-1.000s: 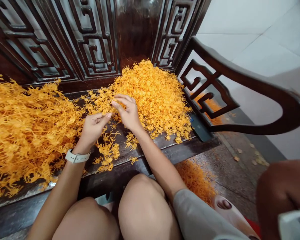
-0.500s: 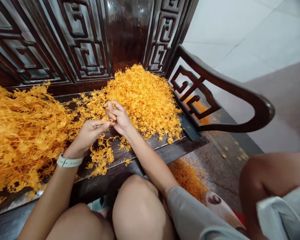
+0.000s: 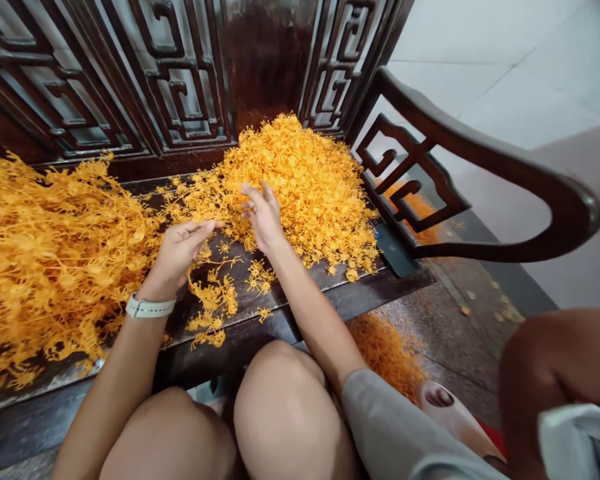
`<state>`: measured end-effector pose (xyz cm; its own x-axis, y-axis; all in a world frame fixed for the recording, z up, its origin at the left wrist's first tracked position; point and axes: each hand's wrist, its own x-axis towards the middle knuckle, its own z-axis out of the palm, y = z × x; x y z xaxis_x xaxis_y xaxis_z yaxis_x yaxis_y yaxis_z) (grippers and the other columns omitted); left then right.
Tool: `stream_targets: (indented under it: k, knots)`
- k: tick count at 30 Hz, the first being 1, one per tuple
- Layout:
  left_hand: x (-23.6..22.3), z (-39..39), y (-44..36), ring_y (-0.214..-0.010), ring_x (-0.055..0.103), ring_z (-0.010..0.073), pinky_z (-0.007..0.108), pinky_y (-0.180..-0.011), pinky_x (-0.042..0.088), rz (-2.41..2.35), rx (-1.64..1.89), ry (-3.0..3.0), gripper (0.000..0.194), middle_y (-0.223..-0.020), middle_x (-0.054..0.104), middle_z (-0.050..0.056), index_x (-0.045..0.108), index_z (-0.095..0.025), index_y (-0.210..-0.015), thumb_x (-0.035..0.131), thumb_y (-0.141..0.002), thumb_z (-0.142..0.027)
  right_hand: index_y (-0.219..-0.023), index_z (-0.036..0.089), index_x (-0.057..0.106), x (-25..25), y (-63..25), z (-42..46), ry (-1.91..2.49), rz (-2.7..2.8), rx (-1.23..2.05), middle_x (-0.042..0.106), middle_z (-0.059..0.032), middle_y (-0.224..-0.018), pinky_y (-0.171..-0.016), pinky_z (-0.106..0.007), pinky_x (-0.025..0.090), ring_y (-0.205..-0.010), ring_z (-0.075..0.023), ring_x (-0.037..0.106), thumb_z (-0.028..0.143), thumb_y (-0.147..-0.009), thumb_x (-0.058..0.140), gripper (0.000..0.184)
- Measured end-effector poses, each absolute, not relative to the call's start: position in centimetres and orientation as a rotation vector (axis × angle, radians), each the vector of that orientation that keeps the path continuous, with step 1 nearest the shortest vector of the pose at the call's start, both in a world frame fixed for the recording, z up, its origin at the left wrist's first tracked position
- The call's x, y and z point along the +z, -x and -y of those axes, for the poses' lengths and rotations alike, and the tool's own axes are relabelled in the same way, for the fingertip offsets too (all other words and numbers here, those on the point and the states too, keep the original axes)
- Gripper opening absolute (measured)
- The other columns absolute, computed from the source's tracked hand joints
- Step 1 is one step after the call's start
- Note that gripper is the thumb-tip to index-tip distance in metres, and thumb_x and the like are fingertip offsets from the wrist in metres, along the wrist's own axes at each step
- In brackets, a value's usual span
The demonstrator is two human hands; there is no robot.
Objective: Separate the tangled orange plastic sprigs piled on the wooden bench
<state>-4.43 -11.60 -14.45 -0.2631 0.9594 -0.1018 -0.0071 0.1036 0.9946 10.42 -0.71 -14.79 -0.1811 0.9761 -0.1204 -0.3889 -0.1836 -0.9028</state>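
Observation:
My left hand [image 3: 180, 248], wearing a pale watch band, is closed in a pinch over the bench. A short orange plastic stem [image 3: 219, 225] shows at its fingertips; the rest of it is hidden. My right hand [image 3: 264, 217] is a little to the right, fingers apart, at the front left side of a mound of small spidery yellow-orange plastic pieces [image 3: 305, 180]. I see nothing held in it. A larger heap of tangled orange plastic strands [image 3: 55, 253] lies left of my left hand. Between my hands and the bench's front edge are loose orange clusters [image 3: 213, 300].
The dark wooden bench [image 3: 350, 297] has a carved backrest [image 3: 270, 60] and a curved armrest [image 3: 480, 140] on the right. Orange strands [image 3: 387, 353] lie on the floor below. Another person's knee [image 3: 545, 353] is at the lower right.
My hands were together on an orange plastic piece and are now apart. The right hand has opened and moved up over the mound's edge. The view has shifted slightly.

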Motion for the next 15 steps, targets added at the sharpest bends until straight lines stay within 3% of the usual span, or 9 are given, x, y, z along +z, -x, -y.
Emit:
stream_targets:
  k: [2, 4, 7, 11, 15]
  knots:
    - [-14.8, 11.3, 4.3, -0.047, 0.025, 0.0091, 0.027, -0.043, 0.016, -1.507, 1.373, -0.987, 0.028, -0.052, 0.039, -0.005, 0.081, -0.02, -0.092, 0.079, -0.085, -0.047, -0.152, 0.03, 0.051, -15.0, -10.3, 0.8, 0.976, 1.01, 1.475, 0.067, -0.0056, -0.115, -0.071, -0.029, 0.05, -0.09, -0.0181, 0.059, 0.058, -0.084, 0.077, 0.078]
    - [-15.3, 11.1, 4.2, -0.049, 0.026, 0.0097, 0.028, -0.046, 0.017, -1.561, 1.448, -1.03, 0.031, -0.057, 0.048, -0.004, 0.081, -0.02, -0.096, 0.08, -0.084, -0.048, -0.136, 0.03, 0.065, -14.8, -10.4, 1.3, 0.98, 1.222, 1.325, 0.066, -0.0062, -0.114, -0.079, -0.033, 0.053, -0.097, -0.0206, 0.06, 0.058, -0.091, 0.069, 0.053]
    - [-15.8, 10.9, 4.0, -0.053, 0.027, 0.011, 0.029, -0.051, 0.019, -1.64, 1.564, -1.167, 0.033, -0.063, 0.052, -0.002, 0.08, -0.02, -0.101, 0.078, -0.085, -0.049, -0.12, 0.031, 0.077, -14.2, -10.6, 2.4, 0.812, 1.664, 1.096, 0.063, -0.0058, -0.122, -0.093, -0.04, 0.055, -0.11, -0.0229, 0.061, 0.039, -0.094, 0.064, 0.03]
    - [-15.6, 11.1, 4.1, -0.057, 0.029, 0.0127, 0.03, -0.055, 0.022, -1.646, 1.555, -1.31, 0.027, -0.064, 0.046, -0.002, 0.076, -0.019, -0.091, 0.071, -0.09, -0.046, -0.136, 0.035, 0.074, -14.0, -10.4, 3.3, 0.551, 1.983, 0.804, 0.056, -0.0072, -0.131, -0.111, -0.05, 0.05, -0.128, -0.0257, 0.056, 0.02, -0.09, 0.058, 0.051]
    - [-15.2, 11.4, 4.8, -0.058, 0.028, 0.0134, 0.031, -0.058, 0.022, -1.738, 1.465, -1.509, 0.031, -0.06, 0.037, -0.003, 0.061, -0.02, -0.069, 0.064, -0.094, -0.039, -0.154, 0.034, 0.06, -14.2, -10.2, 3.2, 0.56, 2.09, 0.635, 0.052, -0.01, -0.138, -0.122, -0.058, 0.041, -0.137, -0.03, 0.05, 0.029, -0.097, 0.057, 0.058]
